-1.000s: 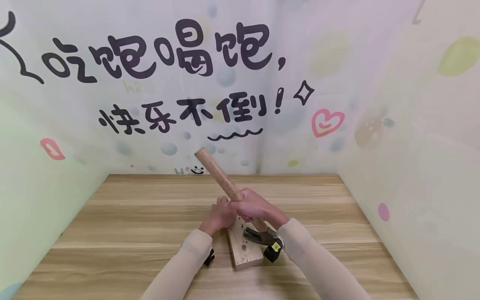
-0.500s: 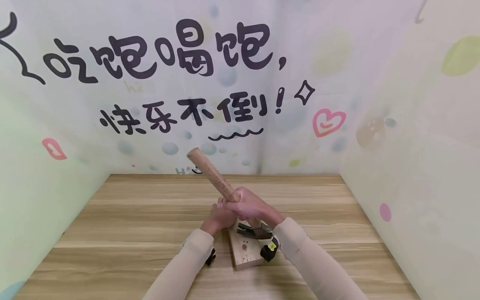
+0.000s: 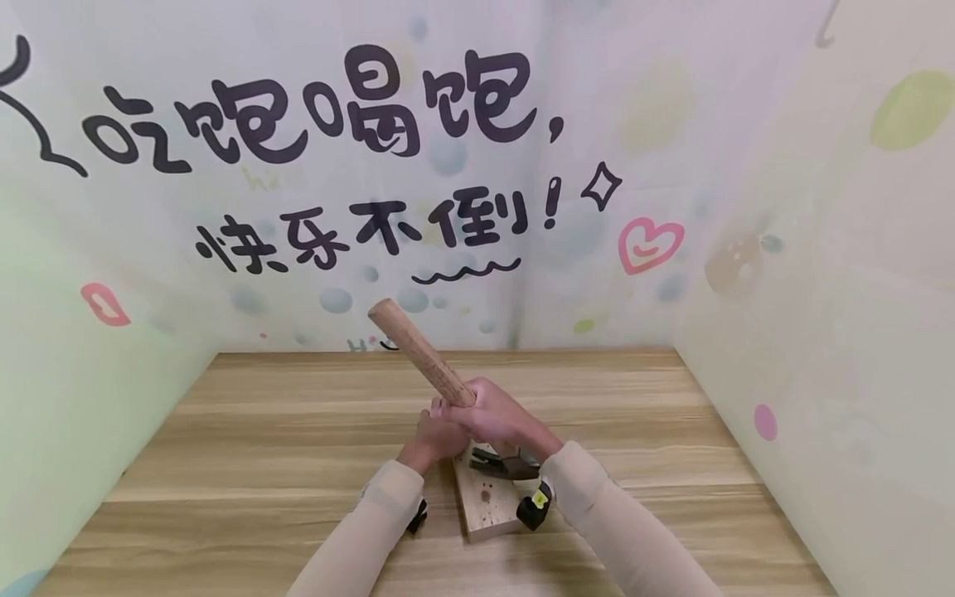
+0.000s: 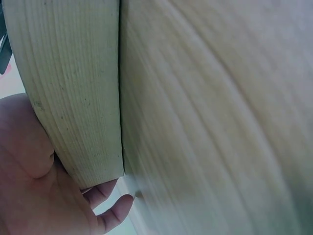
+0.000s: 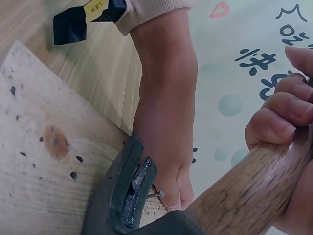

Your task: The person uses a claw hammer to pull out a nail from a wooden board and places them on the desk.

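Note:
My right hand (image 3: pixel 496 410) grips the wooden handle of a claw hammer (image 3: pixel 418 344), whose butt end points up and away to the left. The dark claw (image 5: pixel 129 191) hangs close over a pale wooden block (image 3: pixel 488 510), its slot turned toward the block's far end. A nail (image 5: pixel 157 194) sticks up from the block right beside the claw tips, near the left hand. At the block's far end, my left hand (image 3: pixel 440 435) holds it, with fingers bent round the end face in the left wrist view. The right hand hides part of the left in the head view.
The block lies on a wood-grain table (image 3: pixel 298 473). A printed wall (image 3: pixel 336 191) rises behind the table, with side walls left and right. A black wrist mount (image 3: pixel 533 507) under the right sleeve sits close to the block's right edge.
The hammer and my right hand have shifted left, bringing the claw farther over the block toward its far end. My left hand stays at the block, which has hardly moved.

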A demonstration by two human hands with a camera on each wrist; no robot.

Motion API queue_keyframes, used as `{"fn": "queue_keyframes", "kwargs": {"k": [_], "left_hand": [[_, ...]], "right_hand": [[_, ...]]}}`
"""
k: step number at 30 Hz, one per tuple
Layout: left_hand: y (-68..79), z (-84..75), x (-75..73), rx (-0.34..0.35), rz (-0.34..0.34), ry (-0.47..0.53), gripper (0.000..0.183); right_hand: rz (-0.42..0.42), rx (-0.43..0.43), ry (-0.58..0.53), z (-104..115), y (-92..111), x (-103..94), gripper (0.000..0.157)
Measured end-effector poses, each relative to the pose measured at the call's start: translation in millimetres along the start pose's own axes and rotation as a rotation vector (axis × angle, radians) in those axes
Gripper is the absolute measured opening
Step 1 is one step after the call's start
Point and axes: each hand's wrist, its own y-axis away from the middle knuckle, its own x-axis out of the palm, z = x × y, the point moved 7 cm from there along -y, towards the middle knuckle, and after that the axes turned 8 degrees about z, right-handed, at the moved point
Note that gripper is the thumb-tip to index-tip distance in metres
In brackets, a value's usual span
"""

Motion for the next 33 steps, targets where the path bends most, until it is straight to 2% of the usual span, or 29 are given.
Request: {"fn": "queue_keyframes", "kwargs": {"k": [13, 19, 23, 29, 33], "left_hand": [[0.9, -1.2, -0.4, 0.032, -0.039, 0.139, 0.03], [0.9, -1.9, -5.2, 0.014, -0.07, 0.119, 0.034], [-0.8, -0.5, -4.2, -0.004, -0.055, 0.104, 0.034], [-5.2, 0.3, 4.0, -0.026, -0.007, -0.03, 0.036], [-5.9, 0.0, 5.0, -0.033, 0.0, -0.026, 0.036]], "right_hand": [[-0.025, -0.025, 0.021, -0.9, 4.9, -1.1, 0.04], [-0.065, -0.051, -0.007, -2.1, 10.0, -7.6, 0.039], [-0.063, -0.07, -0.02, -1.0, 11.5, -8.8, 0.04], [-0.057, -0.08, -0.076, -2.4, 15.0, -8.3, 0.043], [-0.056, -0.094, -0.095, -2.9, 16.6, -8.8, 0.05]]}}
